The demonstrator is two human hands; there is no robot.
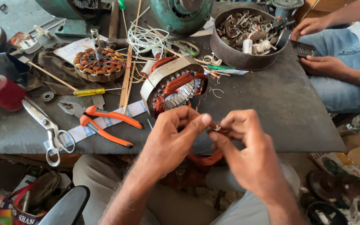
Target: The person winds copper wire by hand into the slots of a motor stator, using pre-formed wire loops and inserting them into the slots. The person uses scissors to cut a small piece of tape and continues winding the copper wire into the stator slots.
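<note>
My left hand and my right hand meet at the near edge of the dark workbench. Both pinch a loop of thin copper wire that hangs down between them, their fingertips almost touching. Just beyond my hands a motor stator with copper windings and pale slot liners lies tilted on the bench. Part of the wire loop is hidden behind my hands.
Orange-handled pliers, scissors, a yellow screwdriver and a second wound stator lie at left. A round metal bowl of small parts stands at back right. Another person's hands rest at the right edge.
</note>
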